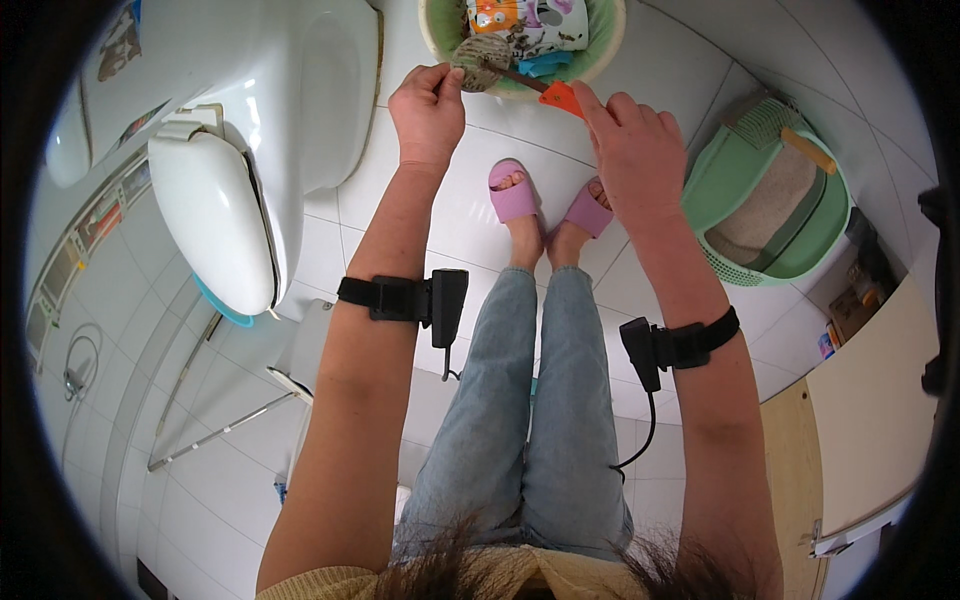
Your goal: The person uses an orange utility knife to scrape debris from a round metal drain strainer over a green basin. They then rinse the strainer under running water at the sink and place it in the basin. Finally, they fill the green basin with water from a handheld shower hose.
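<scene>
My left hand (431,112) pinches the edge of a round, dirty drain cover (480,61) between thumb and fingers. My right hand (637,150) grips the orange handle of a utility knife (561,97); its dark, rusty-looking blade reaches onto the cover's face. Both are held above the near rim of a round bin (611,56) with a green liner. In the bin lie a white printed plastic bag (551,30) with dark debris on it and a piece of blue plastic (544,64). The blade's tip against the cover is hard to make out.
A white toilet or basin fixture (337,90) stands at the left, beside a white lid (214,217). At the right is a green litter box (817,232) with litter and a wooden-handled brush (808,150). My feet in pink slippers (514,193) stand on the tiled floor. A wooden door (795,450) is at the lower right.
</scene>
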